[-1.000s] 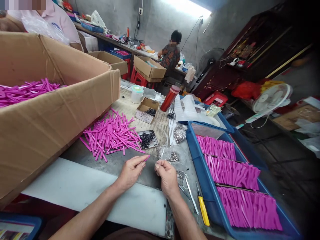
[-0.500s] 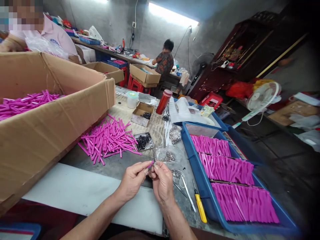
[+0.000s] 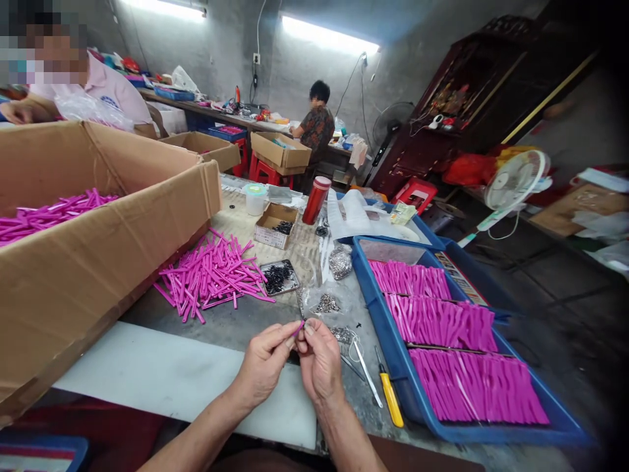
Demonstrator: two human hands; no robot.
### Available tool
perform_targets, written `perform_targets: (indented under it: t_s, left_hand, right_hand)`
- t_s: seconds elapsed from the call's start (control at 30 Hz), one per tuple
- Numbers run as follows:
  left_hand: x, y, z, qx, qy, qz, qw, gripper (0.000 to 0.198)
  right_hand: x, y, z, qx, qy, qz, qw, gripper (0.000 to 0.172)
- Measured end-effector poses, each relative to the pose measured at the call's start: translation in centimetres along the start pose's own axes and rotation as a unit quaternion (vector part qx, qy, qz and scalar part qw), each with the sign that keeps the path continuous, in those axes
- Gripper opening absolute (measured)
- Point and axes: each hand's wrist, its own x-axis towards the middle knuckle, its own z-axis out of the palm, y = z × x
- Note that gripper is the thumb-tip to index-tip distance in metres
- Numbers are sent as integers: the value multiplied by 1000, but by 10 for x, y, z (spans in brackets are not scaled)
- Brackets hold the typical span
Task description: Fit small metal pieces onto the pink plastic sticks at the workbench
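Note:
My left hand pinches a small pink plastic piece by its end. My right hand is closed beside it, fingertips pressed against the same piece, with something tiny between them that I cannot make out. Both hands hover over the grey worktable near its front edge. A loose heap of pink pieces lies just beyond the hands. A small metal tray of dark parts and bags of silvery parts sit next to the heap.
A big cardboard box with pink pieces stands at the left. A blue tray holding rows of pink pieces fills the right. A yellow-handled screwdriver and scissors lie by it. Two other people sit further back.
My hands came together: the right hand moved left until its fingertips met the pink piece held by the left. The view tilted up slightly.

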Motion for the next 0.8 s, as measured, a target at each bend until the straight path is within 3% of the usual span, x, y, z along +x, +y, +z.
perform_targets:
  t_s: [0.27, 0.8]
  left_hand:
    - [-3, 3, 3, 22, 0, 21, 1000, 27]
    - [-6, 6, 9, 13, 27, 3, 1000, 27]
  right_hand:
    - [-1, 9, -11, -116, -4, -83, 990, 21]
    - [0, 9, -20, -180, 10, -112, 977, 16]
